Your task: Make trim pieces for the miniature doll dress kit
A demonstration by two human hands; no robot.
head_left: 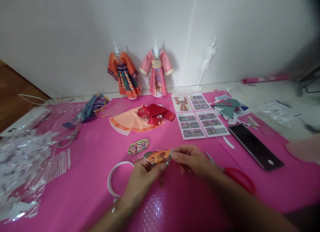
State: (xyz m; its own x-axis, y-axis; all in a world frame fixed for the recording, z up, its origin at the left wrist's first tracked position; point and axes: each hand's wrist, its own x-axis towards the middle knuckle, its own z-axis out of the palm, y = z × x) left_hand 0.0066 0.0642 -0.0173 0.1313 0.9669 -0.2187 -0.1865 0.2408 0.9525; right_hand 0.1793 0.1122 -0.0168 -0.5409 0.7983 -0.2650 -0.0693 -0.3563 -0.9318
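My left hand [147,173] holds a small orange patterned fabric piece [160,156] with a grey border, thumb on top and fingers beneath. At its right edge my right hand [188,158] pinches the border, where small white spots show; what these are I cannot make out. Just behind the fabric lies a green-rimmed oval case of multicoloured beads [138,147]. A roll of white tape [110,178] rests left of my left wrist. Scissors with red handles [240,178] lie partly behind my right forearm.
Two dressed doll forms, orange [123,75] and pink [157,72], and a bare white one [207,64] stand by the wall. Peach-and-red doll clothes [130,120], an instruction sheet [191,125] and a phone [255,147] lie farther back. Clear plastic bags [22,172] cover the left side.
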